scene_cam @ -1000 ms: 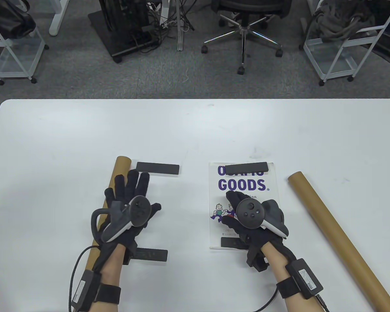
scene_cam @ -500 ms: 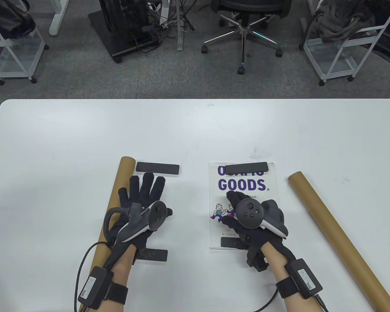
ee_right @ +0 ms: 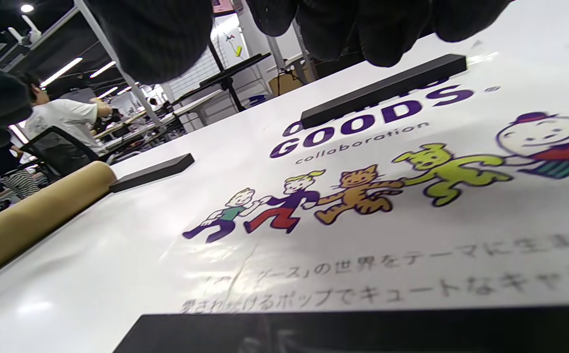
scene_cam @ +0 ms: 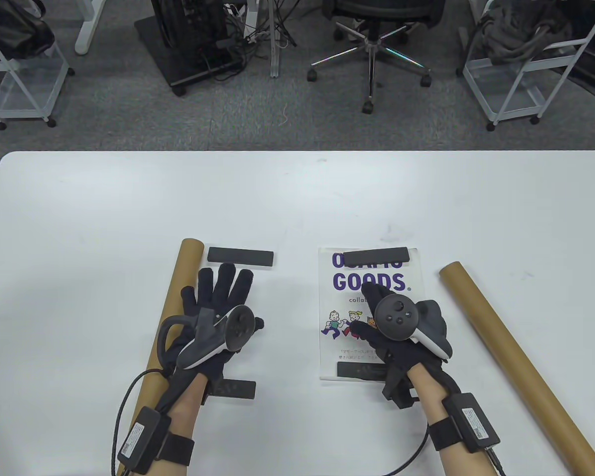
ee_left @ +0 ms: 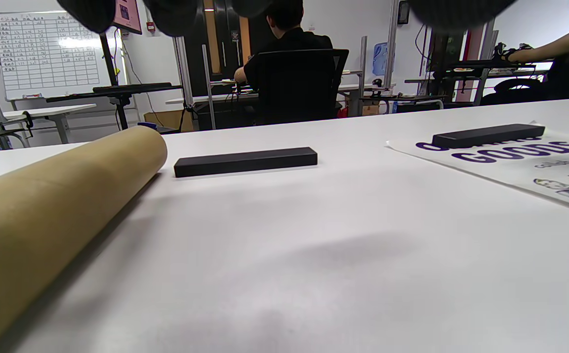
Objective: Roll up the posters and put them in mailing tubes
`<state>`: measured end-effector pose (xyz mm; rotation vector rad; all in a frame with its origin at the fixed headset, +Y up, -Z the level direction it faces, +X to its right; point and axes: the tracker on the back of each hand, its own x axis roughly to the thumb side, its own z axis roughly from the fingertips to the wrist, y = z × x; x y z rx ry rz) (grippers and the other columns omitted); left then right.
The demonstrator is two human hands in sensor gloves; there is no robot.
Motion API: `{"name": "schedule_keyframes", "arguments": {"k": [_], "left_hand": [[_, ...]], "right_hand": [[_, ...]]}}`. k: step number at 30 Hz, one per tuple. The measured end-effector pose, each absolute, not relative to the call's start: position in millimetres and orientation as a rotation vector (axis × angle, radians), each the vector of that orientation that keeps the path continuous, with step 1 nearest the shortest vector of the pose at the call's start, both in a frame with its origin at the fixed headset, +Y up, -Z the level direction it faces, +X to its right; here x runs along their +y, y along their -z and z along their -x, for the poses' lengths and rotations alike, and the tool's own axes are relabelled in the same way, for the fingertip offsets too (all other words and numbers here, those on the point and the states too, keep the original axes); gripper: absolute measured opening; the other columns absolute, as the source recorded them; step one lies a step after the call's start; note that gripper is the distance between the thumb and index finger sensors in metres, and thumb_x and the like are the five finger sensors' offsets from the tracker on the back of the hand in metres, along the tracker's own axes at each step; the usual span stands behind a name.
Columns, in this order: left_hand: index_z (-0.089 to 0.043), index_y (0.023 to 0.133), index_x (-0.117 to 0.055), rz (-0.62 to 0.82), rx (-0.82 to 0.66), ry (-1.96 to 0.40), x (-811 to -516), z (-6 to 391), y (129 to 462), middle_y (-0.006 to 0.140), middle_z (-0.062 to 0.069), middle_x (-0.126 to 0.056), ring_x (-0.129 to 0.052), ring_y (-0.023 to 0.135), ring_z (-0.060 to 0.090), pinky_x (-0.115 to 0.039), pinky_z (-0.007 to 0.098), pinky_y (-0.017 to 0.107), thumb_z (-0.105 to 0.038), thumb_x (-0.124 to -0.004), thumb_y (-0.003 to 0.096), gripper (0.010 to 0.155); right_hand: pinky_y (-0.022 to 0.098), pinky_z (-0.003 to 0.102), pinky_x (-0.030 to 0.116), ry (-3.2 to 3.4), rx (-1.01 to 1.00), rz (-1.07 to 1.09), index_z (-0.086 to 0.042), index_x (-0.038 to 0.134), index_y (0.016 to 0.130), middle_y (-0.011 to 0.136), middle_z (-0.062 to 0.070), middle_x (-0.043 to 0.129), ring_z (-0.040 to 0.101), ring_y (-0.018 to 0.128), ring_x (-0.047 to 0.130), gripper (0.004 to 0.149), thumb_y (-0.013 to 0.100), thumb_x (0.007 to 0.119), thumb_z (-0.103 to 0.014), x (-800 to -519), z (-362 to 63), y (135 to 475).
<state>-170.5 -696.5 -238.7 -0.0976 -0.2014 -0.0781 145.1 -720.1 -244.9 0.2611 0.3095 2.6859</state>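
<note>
A small poster (scene_cam: 372, 307) printed "GOODS" lies flat on the white table (scene_cam: 297, 198), with one black weight bar (scene_cam: 377, 256) on its far edge and another (scene_cam: 359, 371) on its near edge. My right hand (scene_cam: 372, 307) hovers over the poster's cartoon figures (ee_right: 362, 196), fingers (ee_right: 343, 24) loosely bent and holding nothing. My left hand (scene_cam: 223, 287) is spread flat over bare table just right of the left cardboard tube (scene_cam: 171, 317). A second, longer tube (scene_cam: 515, 357) lies diagonally at the right.
Two more black bars lie near my left hand, one beyond it (scene_cam: 240, 256) and one (scene_cam: 235, 389) partly under the wrist. Past the table's far edge stand an office chair (scene_cam: 372, 29) and wire carts (scene_cam: 520, 74). People sit at desks in the background (ee_left: 289, 63).
My left hand slid right, off the left tube onto bare table, and the tube shifted slightly. My right hand moved right and farther up the poster, uncovering the cartoon figures.
</note>
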Motion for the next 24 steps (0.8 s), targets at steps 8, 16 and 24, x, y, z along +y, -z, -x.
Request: {"name": "schedule_keyframes", "arguments": {"k": [8,16,24], "left_hand": [[-0.032,0.12,-0.012,0.12,-0.176,0.038,-698,180,242,0.133,0.007,-0.017,-0.032,0.121,0.049,-0.04,0.07,0.084,-0.066,-0.052,0.0518,0.086],[-0.032,0.121,-0.013,0.097,-0.188,0.01,-693,179,240,0.133,0.007,-0.019,-0.034,0.122,0.048,-0.041,0.069,0.084,-0.064,-0.053,0.0525,0.085],[-0.032,0.121,-0.015,0.099,-0.205,0.021,-693,175,239,0.133,0.007,-0.02,-0.035,0.122,0.048,-0.043,0.069,0.084,-0.065,-0.054,0.0519,0.086]], "right_hand": [[0.067,0.079,0.041,-2.819,0.283,-0.183,0.002,0.031,0.112,0.116,0.035,0.039,0.066,0.1,0.045,0.083,0.051,0.071,-0.039,-700,-158,254],[0.068,0.078,0.042,-3.02,0.282,0.055,0.001,0.032,0.112,0.116,0.034,0.04,0.064,0.101,0.047,0.084,0.05,0.072,-0.038,-691,-189,269],[0.068,0.078,0.043,-3.017,0.406,0.377,0.003,0.029,0.112,0.116,0.036,0.037,0.065,0.101,0.045,0.087,0.049,0.072,-0.04,-706,-243,268]]}}
